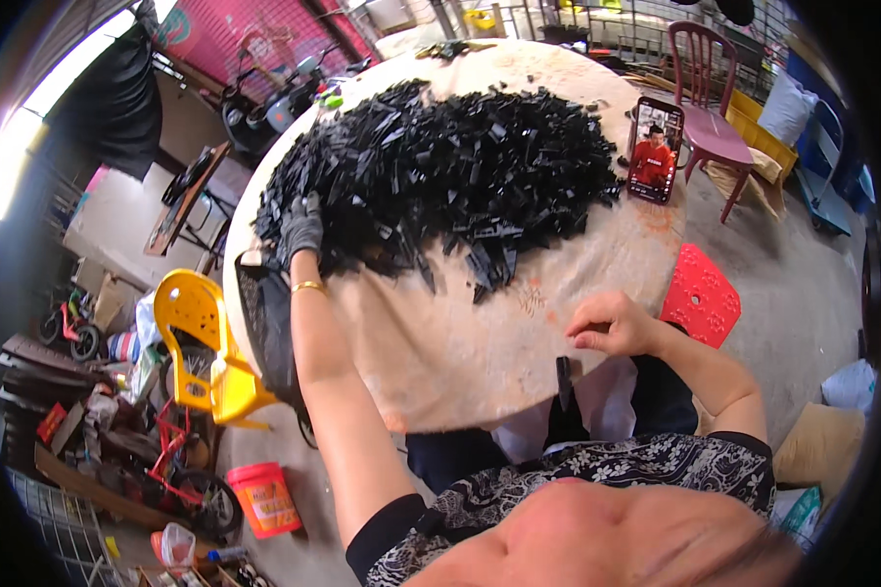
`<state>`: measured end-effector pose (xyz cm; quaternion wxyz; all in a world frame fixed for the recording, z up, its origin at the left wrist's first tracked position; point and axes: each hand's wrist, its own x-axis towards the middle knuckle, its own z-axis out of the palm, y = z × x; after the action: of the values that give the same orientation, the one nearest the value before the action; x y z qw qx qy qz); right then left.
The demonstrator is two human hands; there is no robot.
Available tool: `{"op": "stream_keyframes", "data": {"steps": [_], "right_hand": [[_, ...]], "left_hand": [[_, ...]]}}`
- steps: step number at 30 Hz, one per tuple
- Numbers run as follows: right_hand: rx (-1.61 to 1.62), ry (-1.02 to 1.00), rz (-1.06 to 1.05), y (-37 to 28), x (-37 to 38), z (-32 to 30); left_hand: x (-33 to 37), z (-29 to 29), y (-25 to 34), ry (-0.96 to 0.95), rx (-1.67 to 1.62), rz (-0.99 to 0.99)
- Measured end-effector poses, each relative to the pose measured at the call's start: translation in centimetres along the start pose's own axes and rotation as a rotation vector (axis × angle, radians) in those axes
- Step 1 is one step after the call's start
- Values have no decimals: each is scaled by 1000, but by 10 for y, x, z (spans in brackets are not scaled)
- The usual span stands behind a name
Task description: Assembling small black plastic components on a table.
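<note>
A large heap of small black plastic pieces (460,166) spreads over the far part of a round, cloth-covered table (431,342). My left hand (303,230), in a dark grey glove, reaches to the heap's left edge. Its fingers stretch forward among the pieces, with nothing visibly gripped. Bare, my right hand (612,325) is above the table's near right part, its fingers curled in toward the thumb and nothing seen in them. Just below it, apart from the fingers, a narrow black piece (563,377) shows by the near table edge.
A phone (654,150) showing a video stands at the table's right. Black mesh fabric (269,318) hangs at the left edge. Around the table are a yellow chair (198,342), a red stool (702,293), a maroon chair (710,127) and a red bucket (264,499).
</note>
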<state>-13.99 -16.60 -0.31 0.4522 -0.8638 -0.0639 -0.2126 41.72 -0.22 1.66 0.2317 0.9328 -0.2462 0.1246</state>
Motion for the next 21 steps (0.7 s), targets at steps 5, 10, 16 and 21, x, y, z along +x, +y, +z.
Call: {"op": "stream_keyframes", "data": {"steps": [5, 10, 16, 21], "right_hand": [[62, 28, 34, -2, -9, 2], [70, 5, 45, -5, -6, 7], [32, 23, 41, 0, -5, 6], [24, 53, 209, 3, 5, 8]], "left_hand": [[17, 10, 11, -205, -127, -103], [8, 32, 23, -208, -267, 89], [-42, 33, 81, -175, -171, 128], [-79, 36, 93, -120, -242, 46]]}}
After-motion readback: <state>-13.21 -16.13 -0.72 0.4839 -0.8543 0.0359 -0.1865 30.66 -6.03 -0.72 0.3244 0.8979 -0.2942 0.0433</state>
